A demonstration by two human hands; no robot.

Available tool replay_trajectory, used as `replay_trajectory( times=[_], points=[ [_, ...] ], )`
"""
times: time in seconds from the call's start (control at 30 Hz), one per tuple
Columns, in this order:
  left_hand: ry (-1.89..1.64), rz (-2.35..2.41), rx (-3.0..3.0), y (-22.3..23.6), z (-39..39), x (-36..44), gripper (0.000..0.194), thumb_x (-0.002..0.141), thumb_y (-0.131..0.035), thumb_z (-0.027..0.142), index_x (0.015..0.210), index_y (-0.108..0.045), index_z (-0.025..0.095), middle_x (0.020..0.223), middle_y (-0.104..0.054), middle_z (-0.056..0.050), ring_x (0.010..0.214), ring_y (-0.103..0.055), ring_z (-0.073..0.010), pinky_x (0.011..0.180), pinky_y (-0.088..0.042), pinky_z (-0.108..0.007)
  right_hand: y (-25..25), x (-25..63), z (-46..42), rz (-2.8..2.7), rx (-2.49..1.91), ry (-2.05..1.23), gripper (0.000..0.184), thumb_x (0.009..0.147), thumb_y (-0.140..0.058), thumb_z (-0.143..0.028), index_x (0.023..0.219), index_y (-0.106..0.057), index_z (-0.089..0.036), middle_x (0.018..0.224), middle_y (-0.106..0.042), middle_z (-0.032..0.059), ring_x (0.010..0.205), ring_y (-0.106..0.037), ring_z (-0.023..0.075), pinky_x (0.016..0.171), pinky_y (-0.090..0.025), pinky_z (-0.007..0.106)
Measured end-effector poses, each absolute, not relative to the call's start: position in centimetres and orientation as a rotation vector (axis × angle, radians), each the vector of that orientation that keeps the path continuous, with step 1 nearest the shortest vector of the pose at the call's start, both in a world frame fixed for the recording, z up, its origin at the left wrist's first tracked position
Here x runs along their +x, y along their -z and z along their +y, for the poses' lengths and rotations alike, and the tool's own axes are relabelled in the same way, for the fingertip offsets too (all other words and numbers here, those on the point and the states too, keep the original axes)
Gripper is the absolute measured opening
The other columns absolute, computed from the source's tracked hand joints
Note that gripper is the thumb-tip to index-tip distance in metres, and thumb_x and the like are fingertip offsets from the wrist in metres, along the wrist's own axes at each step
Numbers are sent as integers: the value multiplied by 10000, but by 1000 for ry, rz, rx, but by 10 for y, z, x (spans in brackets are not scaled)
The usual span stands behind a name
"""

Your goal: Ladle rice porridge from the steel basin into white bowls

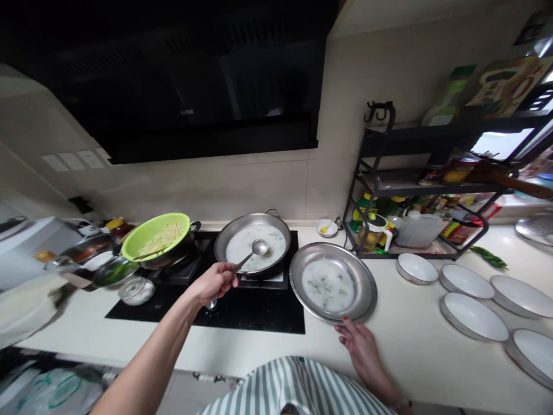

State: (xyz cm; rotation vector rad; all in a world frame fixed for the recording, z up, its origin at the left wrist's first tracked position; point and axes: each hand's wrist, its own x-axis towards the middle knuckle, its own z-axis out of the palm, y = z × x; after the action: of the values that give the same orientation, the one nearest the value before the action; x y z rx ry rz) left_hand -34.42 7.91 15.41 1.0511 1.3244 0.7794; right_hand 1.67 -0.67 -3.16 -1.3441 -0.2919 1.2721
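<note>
My left hand (218, 280) is closed around the handle of a metal ladle (259, 247). The ladle's bowl is over a wide steel pan (220, 245) on the stove, which holds white, milky liquid with green flecks. My right hand (360, 349) grips the near rim of a round metal basin (368, 282), thumb at the edge. In the basin is similar white liquid with darker green bits. The basin stands on the counter just right of the stove.
A lime-green colander (133, 236) of pale shreds sits on a pot at the left burner. A glass jar (136, 290) stands before it. Several white bowls (474, 317) are at the right, below a black spice rack (375, 173). A range hood (207, 86) hangs overhead.
</note>
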Motion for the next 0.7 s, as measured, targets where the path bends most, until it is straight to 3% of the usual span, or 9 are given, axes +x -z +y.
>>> replay_trajectory(
  times=[0.23,0.37,0.7],
  points=[
    [-595,1587,1257,-139,89,-372,140,661,-558,-11,665,-618,115,479,-587,10,304,-382,-57,305,-159,-156,33,17,-7,-297,-1345,-1275,481,416,-879,-502,586,-531,-217,640,-676,31,655,-660,208,530,-473,273],
    [-571,1511,1192,-134,93,-373,164,653,-561,-33,686,-630,112,466,-580,17,286,-360,-47,305,-118,-163,34,18,-6,-305,-1346,-1280,474,424,-883,-494,582,-533,-217,628,-670,27,657,-661,209,528,-473,273],
    [-755,1260,681,-137,97,-364,106,684,-648,21,720,-578,91,571,-574,-30,373,-328,-8,319,-174,-96,35,18,-6,-306,-1340,-1275,452,428,-882,-488,588,-557,-218,635,-668,25,659,-656,206,530,-469,273]
  ],
)
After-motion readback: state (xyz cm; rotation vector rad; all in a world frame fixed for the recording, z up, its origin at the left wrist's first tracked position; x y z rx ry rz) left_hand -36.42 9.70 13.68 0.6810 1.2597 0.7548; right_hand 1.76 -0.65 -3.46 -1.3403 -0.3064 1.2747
